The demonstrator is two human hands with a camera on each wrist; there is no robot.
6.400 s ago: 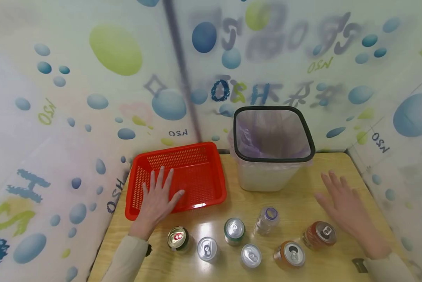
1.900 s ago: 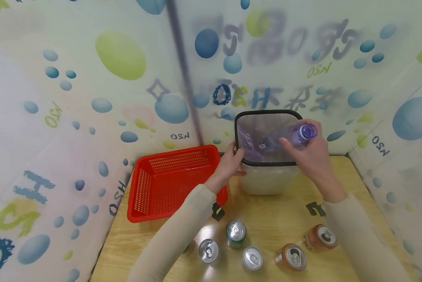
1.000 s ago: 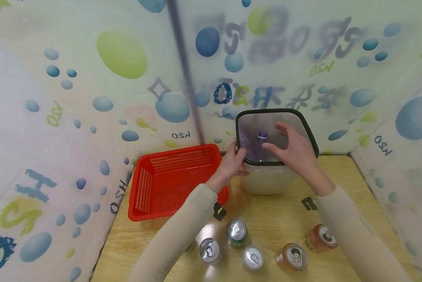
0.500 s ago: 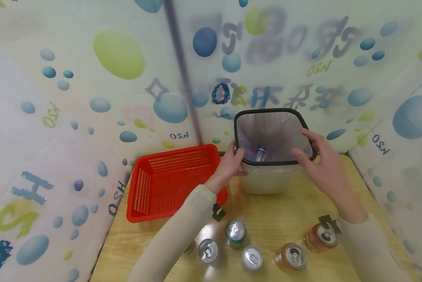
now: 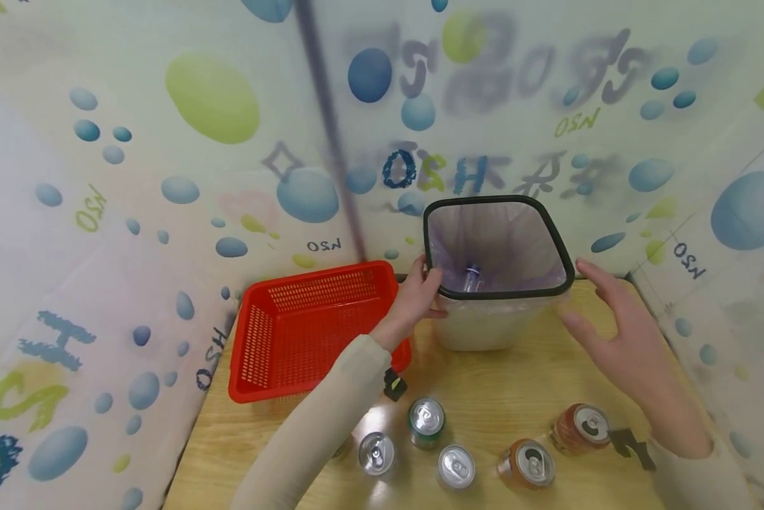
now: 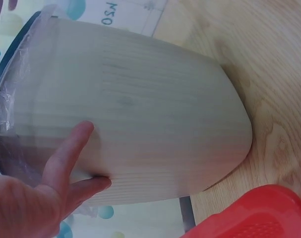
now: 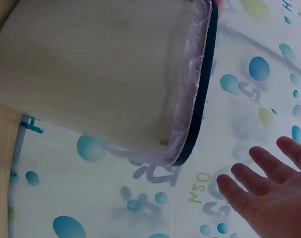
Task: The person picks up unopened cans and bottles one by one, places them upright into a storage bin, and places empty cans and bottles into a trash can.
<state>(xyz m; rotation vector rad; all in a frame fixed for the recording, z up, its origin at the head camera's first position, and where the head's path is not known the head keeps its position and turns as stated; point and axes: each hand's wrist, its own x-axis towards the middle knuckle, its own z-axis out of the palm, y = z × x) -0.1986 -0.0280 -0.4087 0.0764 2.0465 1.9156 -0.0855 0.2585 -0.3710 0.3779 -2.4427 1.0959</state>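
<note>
Left hand (image 5: 414, 297) grips left rim of bin (image 5: 484, 327); right hand (image 5: 624, 350) empty, fingers apart, just right of bin; bottle (image 5: 473, 280) inside bin at near-left side, between hands, closer to left hand; red basket (image 5: 321, 333) left, cans (image 5: 456, 467) nearer on table (image 5: 484, 386)

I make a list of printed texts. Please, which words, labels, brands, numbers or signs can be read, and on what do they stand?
"H2O", mirrored: large blue and green letters on the back wall.
"H2O", large, tilted: left wall.
"H2O", small, mirrored, green or dark: repeated on the walls.
Grey letters and signs on the back wall: too blurred to read.
Cans and bottle: any print is too small or hidden.
Bin: no text seen.
</note>
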